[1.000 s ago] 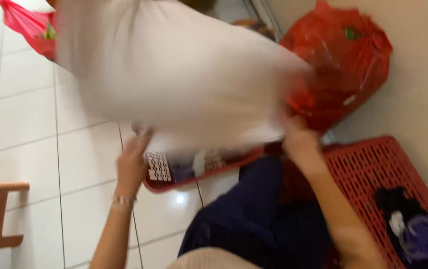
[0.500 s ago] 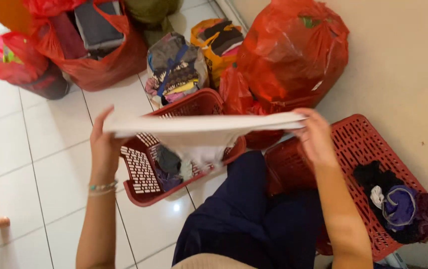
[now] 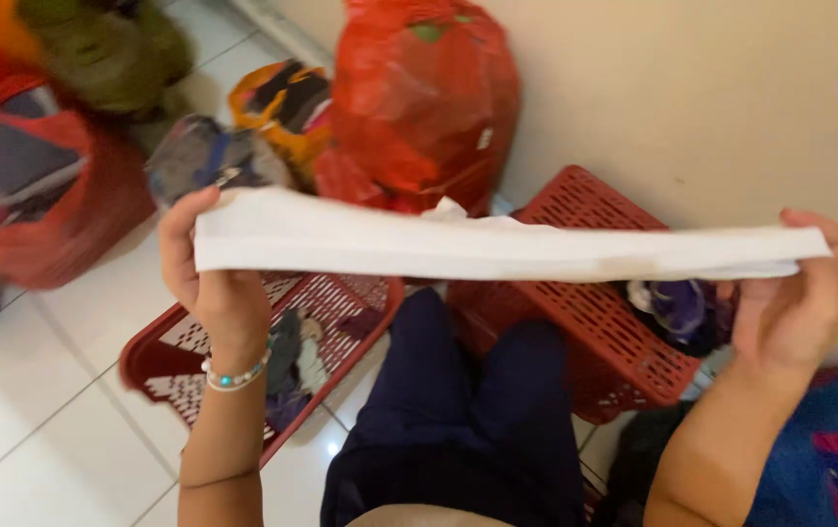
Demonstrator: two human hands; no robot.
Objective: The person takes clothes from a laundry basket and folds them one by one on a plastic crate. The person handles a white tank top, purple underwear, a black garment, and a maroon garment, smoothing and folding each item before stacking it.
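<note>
**Folded white cloth, held taut between two hands**

Item: white cloth (image 3: pixel 497 249), folded into a long flat band, stretched level above the person's lap and the two baskets.

Left hand (image 3: pixel 209 278): fingers closed over the cloth's left end, thumb on top; a beaded bracelet (image 3: pixel 233 376) sits at the wrist.

Right hand (image 3: pixel 799 303): fingers pinched shut on the right end, where the layers taper.

Below: a red slotted basket (image 3: pixel 341 303) holding a few small garments, and a second red basket (image 3: pixel 594 322) with dark clothing at its far side. Behind: a full red plastic bag (image 3: pixel 429 98) against the wall, more bags of clothes to the left.

Handling note: the fold probably stays neat if both ends keep even tension and the edges are aligned; a small bump (image 3: pixel 448 208) at the top edge suggests a layer needs smoothing.
</note>
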